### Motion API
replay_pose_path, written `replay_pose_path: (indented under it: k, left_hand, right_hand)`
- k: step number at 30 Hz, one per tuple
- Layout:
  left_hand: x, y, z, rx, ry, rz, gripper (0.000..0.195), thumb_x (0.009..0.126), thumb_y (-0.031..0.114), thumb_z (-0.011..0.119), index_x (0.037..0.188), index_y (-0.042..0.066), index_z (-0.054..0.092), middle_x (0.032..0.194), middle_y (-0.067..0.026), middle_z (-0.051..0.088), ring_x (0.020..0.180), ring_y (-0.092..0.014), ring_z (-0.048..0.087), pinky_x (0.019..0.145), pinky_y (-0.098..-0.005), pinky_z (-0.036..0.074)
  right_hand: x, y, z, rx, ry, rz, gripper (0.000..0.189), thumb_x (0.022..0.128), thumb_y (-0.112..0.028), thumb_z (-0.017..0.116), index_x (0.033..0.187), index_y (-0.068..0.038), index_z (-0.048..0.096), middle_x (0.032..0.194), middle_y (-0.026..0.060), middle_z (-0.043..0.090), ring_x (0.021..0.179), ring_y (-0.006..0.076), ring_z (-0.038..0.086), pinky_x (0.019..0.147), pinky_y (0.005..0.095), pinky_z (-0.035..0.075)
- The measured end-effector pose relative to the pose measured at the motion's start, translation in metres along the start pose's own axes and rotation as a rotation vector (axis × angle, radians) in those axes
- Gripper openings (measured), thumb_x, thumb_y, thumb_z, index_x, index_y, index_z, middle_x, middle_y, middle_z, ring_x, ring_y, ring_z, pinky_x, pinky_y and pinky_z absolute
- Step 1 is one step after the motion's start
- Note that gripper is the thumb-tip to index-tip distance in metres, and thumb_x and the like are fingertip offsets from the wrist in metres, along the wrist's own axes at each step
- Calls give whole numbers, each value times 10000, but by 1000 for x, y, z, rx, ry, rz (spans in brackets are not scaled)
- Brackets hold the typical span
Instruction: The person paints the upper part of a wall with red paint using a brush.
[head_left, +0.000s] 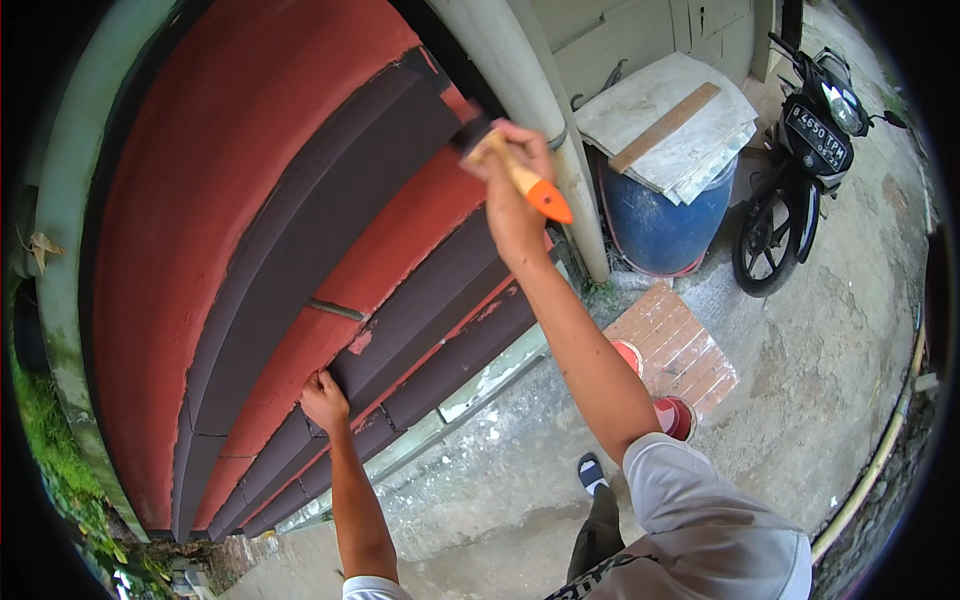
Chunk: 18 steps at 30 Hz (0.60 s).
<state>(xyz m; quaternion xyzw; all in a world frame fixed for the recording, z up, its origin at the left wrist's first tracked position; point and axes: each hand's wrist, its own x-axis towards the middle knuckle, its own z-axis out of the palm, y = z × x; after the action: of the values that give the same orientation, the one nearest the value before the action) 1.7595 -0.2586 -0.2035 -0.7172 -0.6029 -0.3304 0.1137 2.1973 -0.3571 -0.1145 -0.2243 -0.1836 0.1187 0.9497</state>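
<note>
My right hand (517, 176) holds a paintbrush (529, 180) with a pale wooden handle and an orange end. Its bristles are motion-blurred and lie over the right end of the upper dark moulding (330, 165), next to a red strip; contact is hard to tell. Lower down, my left hand (326, 403) is curled into a loose fist against the edge of a lower dark ledge (420, 315), with no tool visible in it. The wall has red painted faces (225, 127) between stepped dark purple bands. A short grey groove (337, 309) crosses the middle red band.
A pale pipe (525, 82) runs beside the wall. A blue drum (664, 225) carries boards (667, 112) and a wooden slat (664, 127). Two paint containers, one a red-stained bucket (677, 418), stand by a tiled board (675, 337). A motorcycle (802, 157) is parked on the concrete (810, 360).
</note>
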Motion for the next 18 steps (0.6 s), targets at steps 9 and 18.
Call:
replay_pose_path:
  k: [9,18]
  left_hand:
    - [-2,2,1,5,41,5,350,974,269,595,849,-26,736,725,-257,667,685,-466,684,650,-547,504]
    - [-2,4,-2,-15,82,-3,326,975,266,626,831,-9,728,786,-251,694,747,-479,690,694,-555,526]
  right_hand:
    - [29,-13,-19,5,79,124,153,1024,-12,631,1165,4,576,1004,128,678,894,200,726,832,397,688]
    - [33,-24,-29,-180,-167,259,209,1033,-33,619,1237,8,598,1182,207,689,1039,289,750,942,411,661]
